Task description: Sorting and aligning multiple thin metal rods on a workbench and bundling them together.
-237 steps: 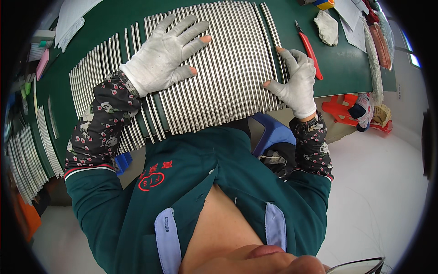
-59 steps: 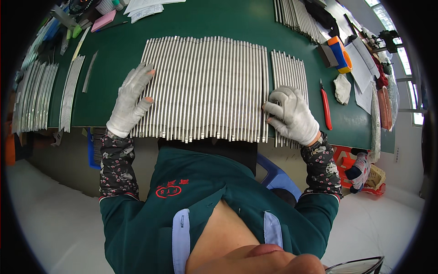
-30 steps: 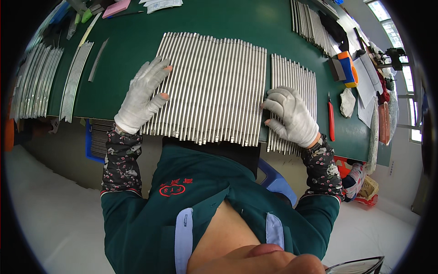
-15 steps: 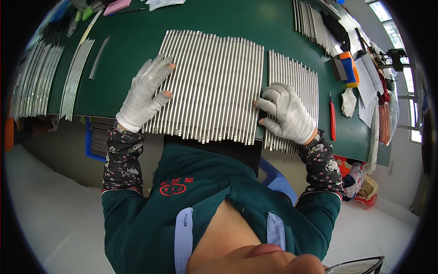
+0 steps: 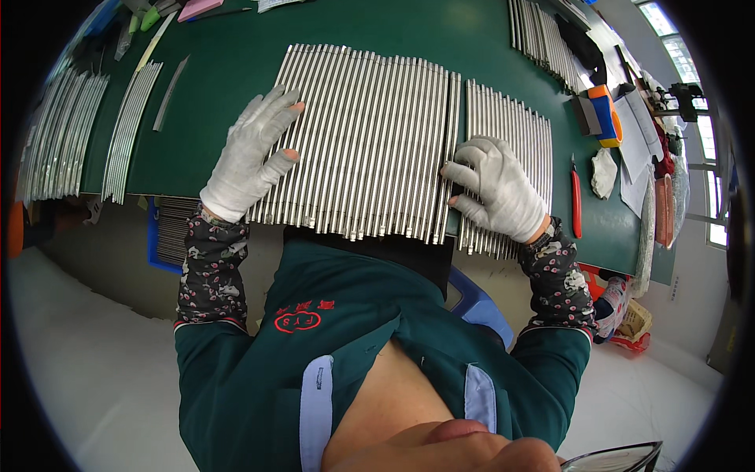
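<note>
A wide row of thin, shiny metal rods (image 5: 354, 141) lies side by side on the green table in front of me. Along its left edge rests my left hand (image 5: 250, 157), in a white glove with bare fingertips, fingers spread. A single metal rod (image 5: 454, 118) lies slightly apart at the row's right edge. My right hand (image 5: 499, 185), gloved the same way, lies over a narrower group of rods (image 5: 511, 126), partly covering them. Its fingers are bent but apart, and the index fingertip and thumb reach the rods bordering the gap between the groups.
Further rod bundles lie at the far left (image 5: 63, 134), beside it (image 5: 132, 130) and at the far right (image 5: 543, 43). Right of my right hand are red-handled pliers (image 5: 576, 200), a crumpled white cloth (image 5: 604, 173) and an orange-and-blue tape dispenser (image 5: 606, 118). A thin metal strip (image 5: 171, 93) lies left.
A narrow gap has opened between the wide row's rightmost rod and its neighbours. The rods appear slightly higher in view; both hands keep nearly the same places.
</note>
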